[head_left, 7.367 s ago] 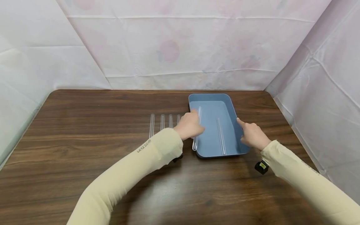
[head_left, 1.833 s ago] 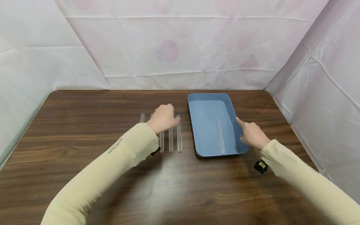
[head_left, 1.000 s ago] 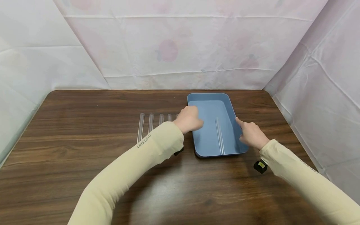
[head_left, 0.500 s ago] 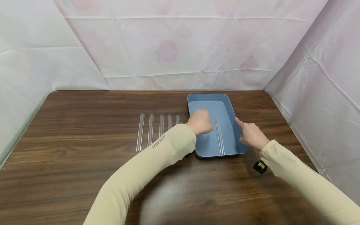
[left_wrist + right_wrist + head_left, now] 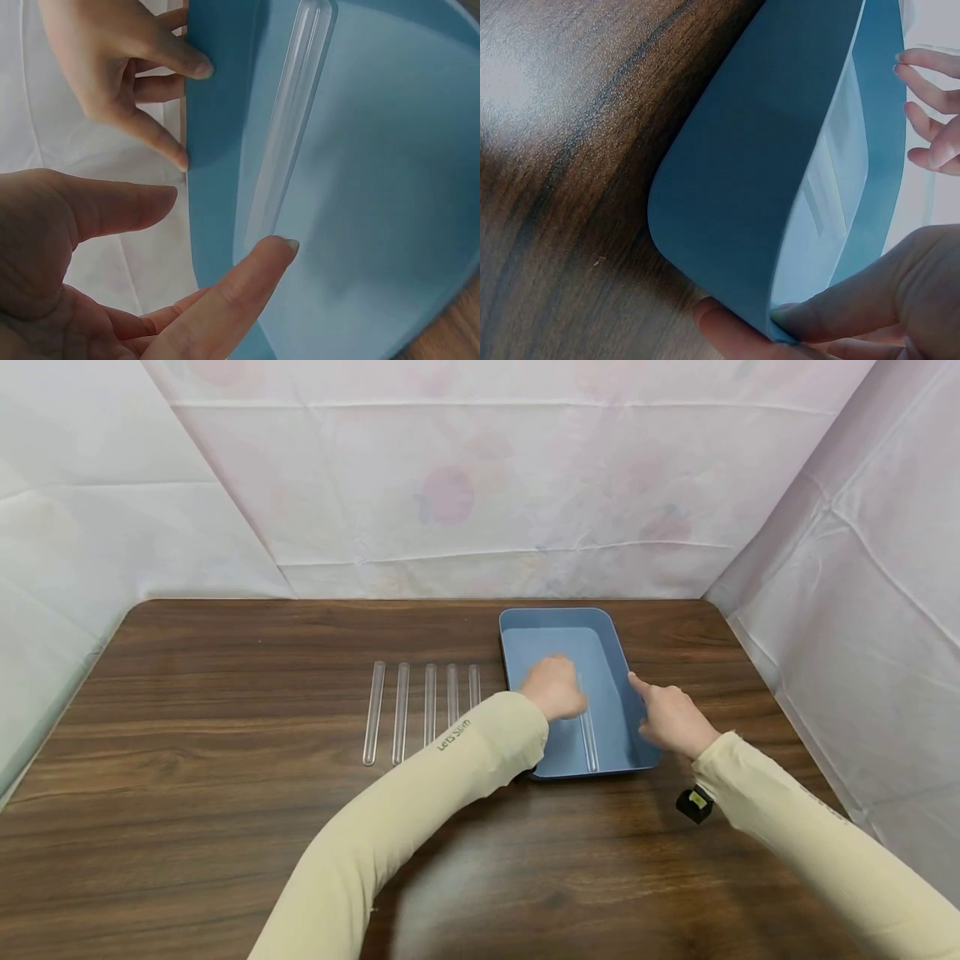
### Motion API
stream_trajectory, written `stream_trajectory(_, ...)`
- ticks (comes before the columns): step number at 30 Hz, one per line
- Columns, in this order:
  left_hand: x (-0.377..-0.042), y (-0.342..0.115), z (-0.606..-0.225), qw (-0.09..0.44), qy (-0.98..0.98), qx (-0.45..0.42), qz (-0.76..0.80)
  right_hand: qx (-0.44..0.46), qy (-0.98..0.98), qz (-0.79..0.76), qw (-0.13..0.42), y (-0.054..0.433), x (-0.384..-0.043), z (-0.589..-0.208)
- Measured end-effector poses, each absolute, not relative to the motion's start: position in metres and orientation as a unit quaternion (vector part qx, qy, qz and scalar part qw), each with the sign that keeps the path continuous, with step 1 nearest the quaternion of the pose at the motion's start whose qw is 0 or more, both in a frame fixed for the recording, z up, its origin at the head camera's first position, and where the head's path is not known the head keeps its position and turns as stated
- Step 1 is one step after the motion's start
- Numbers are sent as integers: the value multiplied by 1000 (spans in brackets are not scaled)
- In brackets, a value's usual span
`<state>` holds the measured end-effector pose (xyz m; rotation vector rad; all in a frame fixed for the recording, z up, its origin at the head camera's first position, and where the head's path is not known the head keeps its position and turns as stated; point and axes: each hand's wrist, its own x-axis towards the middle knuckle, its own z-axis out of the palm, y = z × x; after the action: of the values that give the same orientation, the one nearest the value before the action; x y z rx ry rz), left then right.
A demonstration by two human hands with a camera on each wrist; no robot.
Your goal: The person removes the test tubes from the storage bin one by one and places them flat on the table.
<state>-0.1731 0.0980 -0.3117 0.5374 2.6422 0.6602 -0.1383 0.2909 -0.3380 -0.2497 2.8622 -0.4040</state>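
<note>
Inside the blue tray lies one clear test tube, its far end partly behind my left hand. That hand hovers over the tray. In the left wrist view its thumb and index finger are spread apart, with the index fingertip close to the end of the test tube; whether they touch I cannot tell. My right hand pinches the tray's right rim, thumb on the inside and fingers on the outside, as the right wrist view shows. Several more test tubes lie side by side on the table left of the tray.
The brown wooden table reaches to a pale patterned cloth hung behind it and at both sides. My left sleeve covers the near ends of some tubes in the row. A black wrist camera hangs below my right wrist.
Seconds ago my left hand held a test tube over the tray's left edge; that tube now lies leftmost in the row. The left hand has since swung right over the tray; the right stays put.
</note>
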Motion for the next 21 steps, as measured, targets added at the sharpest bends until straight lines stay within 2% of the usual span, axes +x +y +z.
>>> stream_trajectory(21, -169, 124, -327, 196, 942, 187, 196, -96, 979, -140, 110, 292, -138, -339)
